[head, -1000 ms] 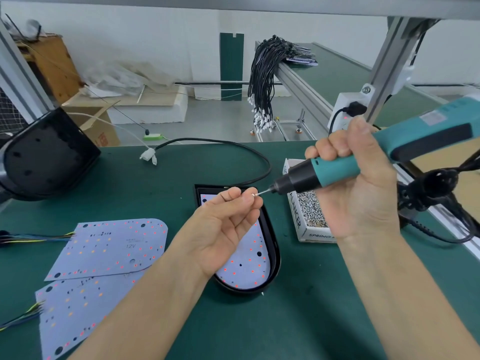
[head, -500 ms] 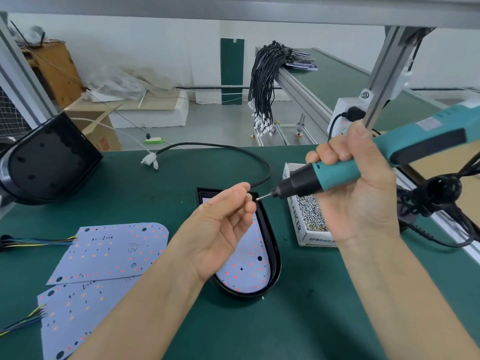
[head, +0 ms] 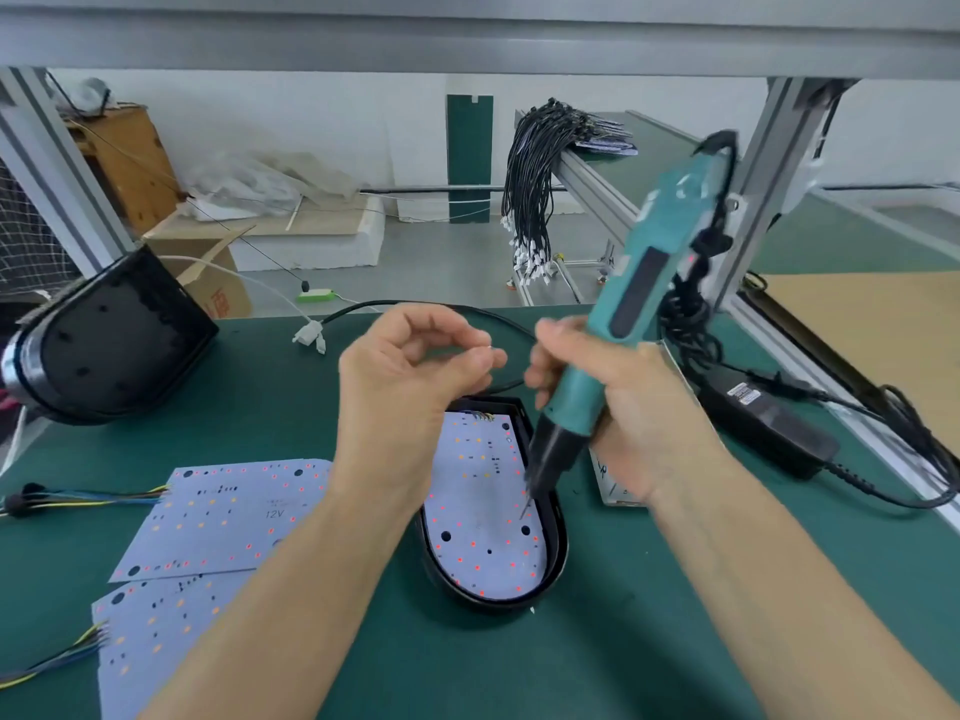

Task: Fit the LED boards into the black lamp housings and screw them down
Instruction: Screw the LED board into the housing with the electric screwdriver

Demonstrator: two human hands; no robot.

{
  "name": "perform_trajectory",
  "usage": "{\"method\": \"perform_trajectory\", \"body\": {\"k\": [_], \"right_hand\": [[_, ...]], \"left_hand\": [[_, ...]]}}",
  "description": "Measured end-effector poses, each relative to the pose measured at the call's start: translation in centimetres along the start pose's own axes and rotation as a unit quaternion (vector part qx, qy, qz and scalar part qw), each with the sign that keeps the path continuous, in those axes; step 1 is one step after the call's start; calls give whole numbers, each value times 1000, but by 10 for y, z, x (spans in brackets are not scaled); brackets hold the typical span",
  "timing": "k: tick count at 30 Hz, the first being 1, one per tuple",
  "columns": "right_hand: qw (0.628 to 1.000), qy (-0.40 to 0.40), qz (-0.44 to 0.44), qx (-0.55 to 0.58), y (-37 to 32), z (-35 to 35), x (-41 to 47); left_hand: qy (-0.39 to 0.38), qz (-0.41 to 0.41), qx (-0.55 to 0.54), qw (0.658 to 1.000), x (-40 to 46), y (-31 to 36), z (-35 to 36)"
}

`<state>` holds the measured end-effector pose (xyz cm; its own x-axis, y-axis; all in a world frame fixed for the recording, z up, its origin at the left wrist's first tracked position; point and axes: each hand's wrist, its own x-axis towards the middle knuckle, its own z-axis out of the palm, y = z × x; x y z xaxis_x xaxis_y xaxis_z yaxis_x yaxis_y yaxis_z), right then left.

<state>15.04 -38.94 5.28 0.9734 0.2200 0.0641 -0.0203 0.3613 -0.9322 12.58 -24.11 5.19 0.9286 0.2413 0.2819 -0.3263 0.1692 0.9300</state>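
Observation:
A black lamp housing (head: 560,543) lies on the green mat with a white LED board (head: 483,511) seated inside it. My right hand (head: 618,402) grips a teal electric screwdriver (head: 649,283), held nearly upright. Its bit tip (head: 523,511) touches the board near the right rim. My left hand (head: 410,387) hovers above the housing's far end, fingers curled, thumb and forefinger pinching what looks like a small screw (head: 490,348). Two loose LED boards (head: 228,517) (head: 156,652) with coloured wires lie at the left.
A second black housing (head: 104,335) stands tilted at the far left. The white screw box (head: 613,483) is mostly hidden behind my right hand. A black power adapter (head: 769,423) and its cables lie at the right. A black cable bundle (head: 535,200) hangs beyond the table.
My right hand swung the screwdriver from near horizontal to upright and lowered its bit onto the board. My left hand drew away from the bit and rose slightly.

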Motion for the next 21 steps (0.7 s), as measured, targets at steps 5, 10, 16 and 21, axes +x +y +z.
{"method": "perform_trajectory", "body": {"k": [5,10,16,21], "right_hand": [[999,-9,23,-41,19,11,-3],[1000,6,9,-14,20,10,-2],[1000,1,4,-1,19,6,0],[998,-26,25,-43,20,0,5]], "left_hand": [[30,119,175,977,-8,-5,3],[36,168,252,952,-15,-9,3],[18,131,193,972,-15,-13,-3],[-55,45,83,994,-6,-10,-11]]}}
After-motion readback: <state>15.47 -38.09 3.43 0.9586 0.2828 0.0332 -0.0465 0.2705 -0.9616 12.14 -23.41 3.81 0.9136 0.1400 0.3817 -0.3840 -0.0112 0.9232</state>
